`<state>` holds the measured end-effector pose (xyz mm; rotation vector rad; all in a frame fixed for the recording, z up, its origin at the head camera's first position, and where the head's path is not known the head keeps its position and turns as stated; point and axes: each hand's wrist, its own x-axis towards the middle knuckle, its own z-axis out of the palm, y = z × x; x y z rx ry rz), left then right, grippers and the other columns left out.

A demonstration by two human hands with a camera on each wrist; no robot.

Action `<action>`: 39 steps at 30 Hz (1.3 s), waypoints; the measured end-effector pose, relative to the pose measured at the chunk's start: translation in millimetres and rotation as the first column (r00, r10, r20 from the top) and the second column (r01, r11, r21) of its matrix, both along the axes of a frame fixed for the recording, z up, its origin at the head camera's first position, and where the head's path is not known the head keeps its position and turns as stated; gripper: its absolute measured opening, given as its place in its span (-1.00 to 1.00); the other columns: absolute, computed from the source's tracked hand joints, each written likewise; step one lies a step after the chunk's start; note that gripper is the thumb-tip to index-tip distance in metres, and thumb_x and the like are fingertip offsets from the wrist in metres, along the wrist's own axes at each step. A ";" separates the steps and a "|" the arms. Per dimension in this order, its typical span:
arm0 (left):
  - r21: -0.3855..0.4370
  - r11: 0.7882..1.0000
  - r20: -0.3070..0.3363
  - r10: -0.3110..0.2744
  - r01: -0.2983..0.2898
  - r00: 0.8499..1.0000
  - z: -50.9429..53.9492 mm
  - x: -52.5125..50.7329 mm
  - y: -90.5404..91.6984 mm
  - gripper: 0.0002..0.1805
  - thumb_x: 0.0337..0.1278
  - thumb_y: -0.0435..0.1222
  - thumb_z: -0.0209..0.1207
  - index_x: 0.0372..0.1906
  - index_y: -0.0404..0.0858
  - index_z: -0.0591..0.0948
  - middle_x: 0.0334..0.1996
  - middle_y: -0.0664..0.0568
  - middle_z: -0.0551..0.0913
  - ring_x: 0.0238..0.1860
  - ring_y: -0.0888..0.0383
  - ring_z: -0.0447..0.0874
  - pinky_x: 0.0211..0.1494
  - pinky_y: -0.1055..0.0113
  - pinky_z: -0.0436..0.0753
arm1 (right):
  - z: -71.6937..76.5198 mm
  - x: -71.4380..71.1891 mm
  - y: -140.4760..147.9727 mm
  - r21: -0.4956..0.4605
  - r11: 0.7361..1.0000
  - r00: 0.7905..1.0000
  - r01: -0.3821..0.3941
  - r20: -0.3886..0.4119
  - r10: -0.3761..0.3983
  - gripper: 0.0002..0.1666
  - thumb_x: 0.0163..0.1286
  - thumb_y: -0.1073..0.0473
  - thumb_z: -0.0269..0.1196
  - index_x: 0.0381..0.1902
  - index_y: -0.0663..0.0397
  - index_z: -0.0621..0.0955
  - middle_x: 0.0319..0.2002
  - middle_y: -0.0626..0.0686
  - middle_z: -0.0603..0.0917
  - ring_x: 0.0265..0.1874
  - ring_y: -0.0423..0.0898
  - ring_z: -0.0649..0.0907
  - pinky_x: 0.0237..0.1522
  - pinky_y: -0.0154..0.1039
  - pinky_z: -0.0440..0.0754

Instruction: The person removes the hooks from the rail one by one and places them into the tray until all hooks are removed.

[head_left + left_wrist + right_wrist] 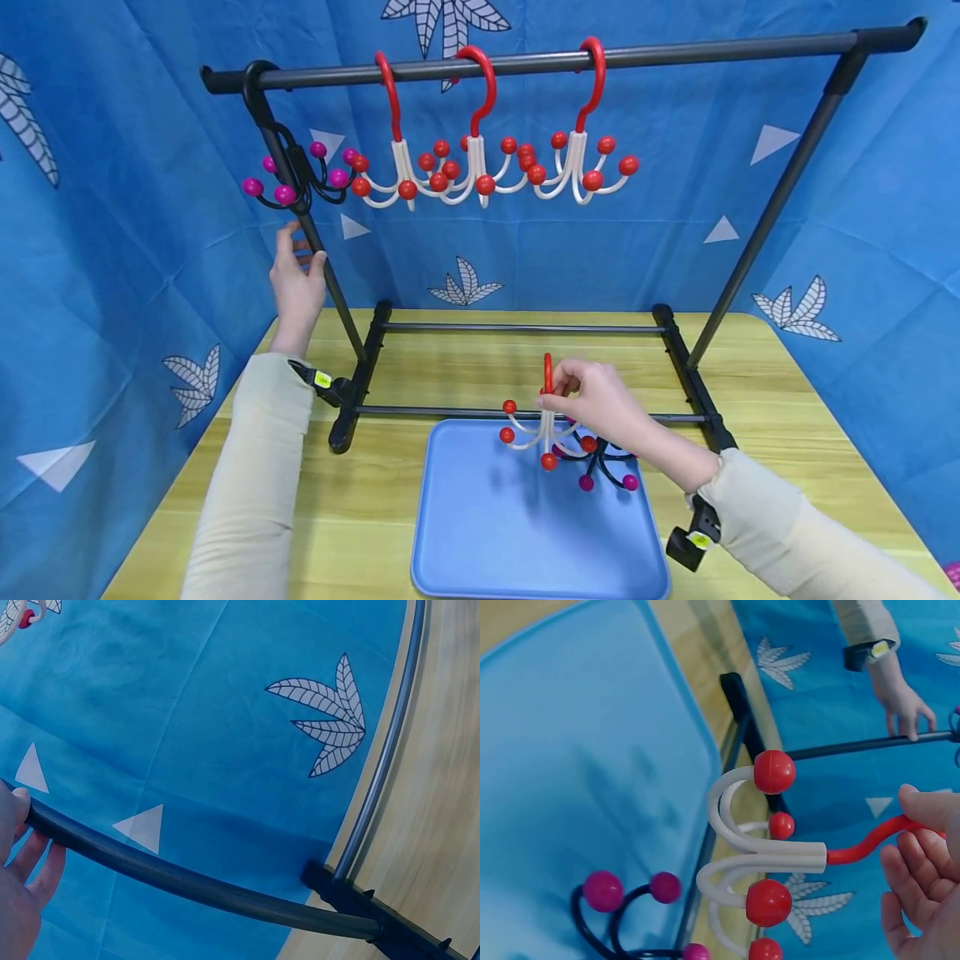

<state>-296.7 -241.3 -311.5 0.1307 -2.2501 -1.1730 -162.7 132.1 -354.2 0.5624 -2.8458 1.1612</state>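
My right hand [600, 404] pinches the red hook of a white claw hanger with red ball tips [548, 421], held upright over the blue tray [480, 517]. In the right wrist view, thumb and fingers grip the hook of this hanger [787, 856]. A black claw hanger with magenta balls [600, 457] lies in the tray, partly hidden behind it. My left hand [296, 279] holds the left post [187, 885] of the black rack, thumb on one side and fingers on the other. Just above that hand hangs another black hanger with magenta balls [300, 171].
Three white hangers with red hooks, among them one at the right [576, 162], hang from the rack's top bar [697, 54]. The rack's base bars [525, 328] rest on the wooden table [360, 517]. Blue patterned cloth [600, 250] surrounds it at the back and sides.
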 end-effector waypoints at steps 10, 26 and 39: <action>-0.005 1.000 0.014 0.000 0.000 1.000 -2.4 -0.6 0.2 -0.51 0.28 -0.31 -0.04 0.28 -0.06 0.18 0.03 -0.16 0.44 0.01 -0.03 0.47 0.08 0.11 0.50 | -23.6 1.6 -5.4 0.061 0.998 1.000 -0.014 -0.001 0.014 -0.73 0.02 0.05 0.39 -0.61 -0.06 0.49 -0.65 -0.17 0.49 -0.61 -0.24 0.46 -0.58 -0.35 0.42; -0.004 1.000 -0.005 0.009 -0.009 1.000 -2.1 -1.6 0.4 -0.53 0.27 -0.32 -0.03 0.26 -0.07 0.20 0.00 -0.16 0.46 -0.02 -0.04 0.49 0.06 0.10 0.50 | -30.9 8.5 -12.7 0.062 0.998 1.000 0.000 0.000 0.000 -0.70 -0.02 0.05 0.42 -0.63 -0.06 0.48 -0.67 -0.18 0.48 -0.64 -0.26 0.45 -0.64 -0.38 0.42; -0.007 1.000 -0.002 0.016 -0.016 1.000 -1.5 -1.2 -1.2 -0.52 0.28 -0.31 -0.03 0.27 -0.05 0.20 0.01 -0.15 0.46 -0.01 -0.03 0.48 0.07 0.12 0.49 | -54.0 15.1 -16.3 0.005 0.998 0.998 0.061 -0.002 -0.061 -0.66 -0.05 0.12 0.43 -0.65 -0.06 0.43 -0.65 -0.17 0.44 -0.63 -0.24 0.43 -0.62 -0.40 0.39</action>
